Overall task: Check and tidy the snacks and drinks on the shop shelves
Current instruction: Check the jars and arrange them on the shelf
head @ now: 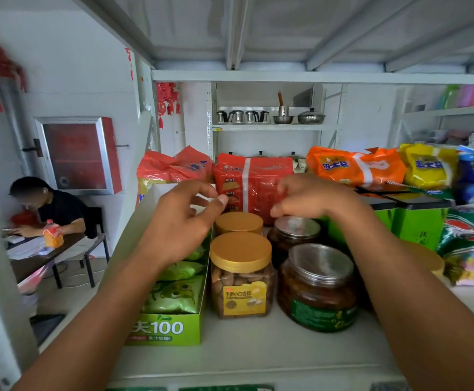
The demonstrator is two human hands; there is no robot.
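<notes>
Snacks crowd a white shelf seen from above, with two bare forearms reaching in from the bottom corners. Nearest, at left, an open green box holds green sachets. Just beside it stands a gold-lidded nut jar, then a dark jar with a silver lid; a second jar stands behind each. The left hand hovers over the box, fingers loosely curled, holding nothing. The right hand, blurred, curves downward above the rear dark jar, also empty. Behind both hands lies a red pack, with an orange pack to its right. Far back, metal pots sit on another shelf. At far left a person sits at a tabletop.
</notes>
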